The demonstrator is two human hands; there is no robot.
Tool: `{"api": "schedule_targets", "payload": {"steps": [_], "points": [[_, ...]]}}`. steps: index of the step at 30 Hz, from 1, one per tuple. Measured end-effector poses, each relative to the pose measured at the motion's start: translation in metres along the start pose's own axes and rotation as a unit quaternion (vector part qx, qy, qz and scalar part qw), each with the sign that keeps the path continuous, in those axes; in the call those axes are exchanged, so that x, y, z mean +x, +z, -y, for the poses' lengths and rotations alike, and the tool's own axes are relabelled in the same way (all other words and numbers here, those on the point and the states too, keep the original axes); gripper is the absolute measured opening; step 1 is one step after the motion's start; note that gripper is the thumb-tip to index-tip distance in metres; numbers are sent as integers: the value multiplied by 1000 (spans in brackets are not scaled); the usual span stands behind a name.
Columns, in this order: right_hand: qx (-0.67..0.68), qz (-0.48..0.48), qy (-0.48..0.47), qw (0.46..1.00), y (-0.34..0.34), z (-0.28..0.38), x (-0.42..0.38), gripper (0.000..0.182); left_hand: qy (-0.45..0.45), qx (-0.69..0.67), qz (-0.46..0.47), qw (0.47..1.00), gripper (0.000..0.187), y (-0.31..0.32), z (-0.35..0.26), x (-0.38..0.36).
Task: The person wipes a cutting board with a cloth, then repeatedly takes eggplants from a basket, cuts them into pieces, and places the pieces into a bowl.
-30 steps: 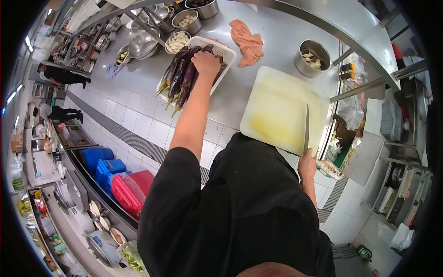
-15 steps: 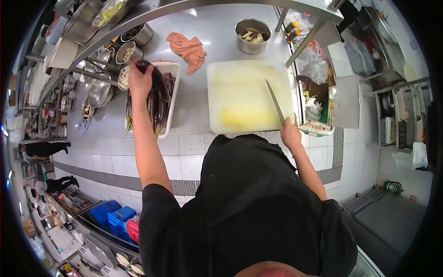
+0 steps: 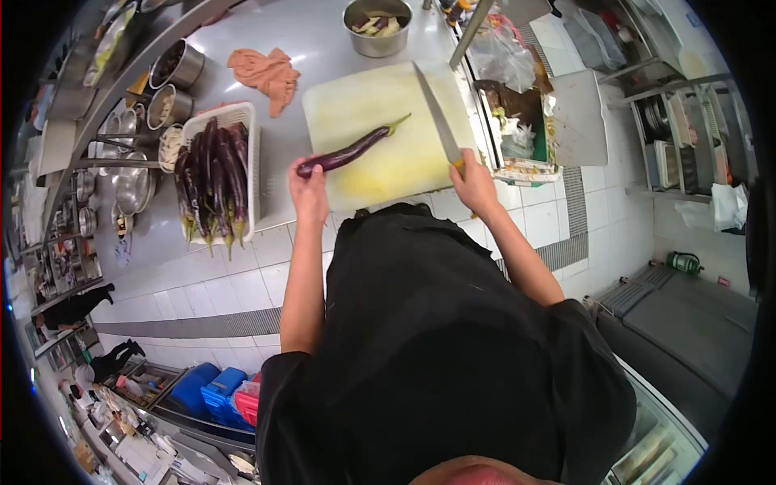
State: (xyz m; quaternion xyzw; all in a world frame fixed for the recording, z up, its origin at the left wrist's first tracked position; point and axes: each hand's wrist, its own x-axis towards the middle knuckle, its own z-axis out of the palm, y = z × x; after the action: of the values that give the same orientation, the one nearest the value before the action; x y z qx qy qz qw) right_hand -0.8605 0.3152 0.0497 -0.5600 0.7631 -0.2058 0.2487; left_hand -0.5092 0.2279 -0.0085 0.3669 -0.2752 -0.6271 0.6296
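Observation:
A long purple eggplant (image 3: 352, 151) lies slantwise over the left part of the yellowed cutting board (image 3: 339, 101), its green stem pointing up and right. My left hand (image 3: 309, 190) grips its thick end at the board's left edge. My right hand (image 3: 474, 187) is wrapped round the handle of a large knife (image 3: 436, 111), whose blade points away from me above the board's right side. Left of my left hand, a white basket (image 3: 254, 162) holds several more eggplants (image 3: 214, 174). Beyond the board stands a metal pot (image 3: 377, 44) with cut pieces inside.
An orange cloth (image 3: 267, 75) lies on the metal counter (image 3: 279, 149). Metal bowls and pots (image 3: 179, 65) crowd the left side. Right of the board is a bin (image 3: 521, 170) with scraps and plastic bags. Shelf posts rise near it. Two people stand far off at the left.
My left hand has moved right from the basket, bringing one eggplant onto the board. My right hand still holds the knife, now with its blade nearer the far edge. The view has shifted and turned.

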Motion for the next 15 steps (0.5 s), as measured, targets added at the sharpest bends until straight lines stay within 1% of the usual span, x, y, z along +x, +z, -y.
{"api": "schedule_targets", "payload": {"steps": [1, 3, 4, 6, 7, 9, 10, 12, 13, 15], "points": [[-5, 4, 3, 1000, 5, 8, 5, 38, -5, -3, -4, 1000, 40, 1, 12, -10], [-13, 20, -52, 998, 16, 24, 18, 34, -66, 10, -33, 997, 41, 0, 24, -26], [-17, 24, -54, 998, 24, 29, 28, 34, -67, 7, -38, 997, 41, -1, 26, -30], [-12, -4, -107, 994, 40, 40, 43, 30, -81, 18, -12, 996, 42, -5, 25, -35], [-11, -1, -112, 994, 43, 53, 47, 30, -77, 18, -16, 997, 42, -10, 28, -35], [40, -102, -159, 981, 46, 73, 54, 29, -81, 55, 7, 995, 43, -16, 31, -36], [41, -98, -160, 981, 50, 75, 57, 29, -81, 56, 3, 995, 43, -17, 31, -36], [-44, -16, -123, 991, 61, 75, 59, 22, -85, 48, 13, 995, 44, -17, 30, -39], [-42, -17, -124, 991, 71, 65, 60, 22, -84, 49, 14, 995, 44, -16, 26, -39], [-108, 76, -100, 986, 82, 47, 68, 22, -30, 88, 12, 996, 46, -13, 13, -36]]}}
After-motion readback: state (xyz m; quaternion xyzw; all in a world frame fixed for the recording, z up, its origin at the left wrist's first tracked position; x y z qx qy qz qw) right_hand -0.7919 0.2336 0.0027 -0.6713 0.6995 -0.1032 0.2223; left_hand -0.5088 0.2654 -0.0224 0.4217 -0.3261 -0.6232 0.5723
